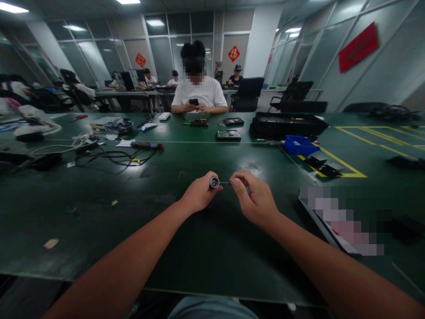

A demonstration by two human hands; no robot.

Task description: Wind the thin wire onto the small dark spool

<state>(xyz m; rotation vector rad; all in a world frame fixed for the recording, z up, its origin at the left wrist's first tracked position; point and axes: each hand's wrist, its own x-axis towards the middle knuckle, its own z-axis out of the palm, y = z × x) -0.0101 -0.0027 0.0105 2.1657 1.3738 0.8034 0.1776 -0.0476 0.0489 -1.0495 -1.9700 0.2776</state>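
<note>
My left hand (198, 195) is closed around a short dark cylinder (214, 182) with a bright, round rim facing me. It looks like the end of a small flashlight, but most of its body is hidden in the palm. From the right, a thin metal rod (224, 182) reaches the cylinder's rim; I cannot tell whether it goes inside or only touches. My right hand (255, 197) pinches the rod's other end between thumb and fingers. Both hands are above the green table (186, 248), a short gap apart.
Across the table a person (199, 95) holds a phone (193, 102). Bare hard drives (229, 135), a black case (287, 126) and a blue tray (300, 145) lie towards the far side. Black cables (109, 158) and an electric screwdriver (146, 145) are left; a blurred-out sheet (338, 221) lies right.
</note>
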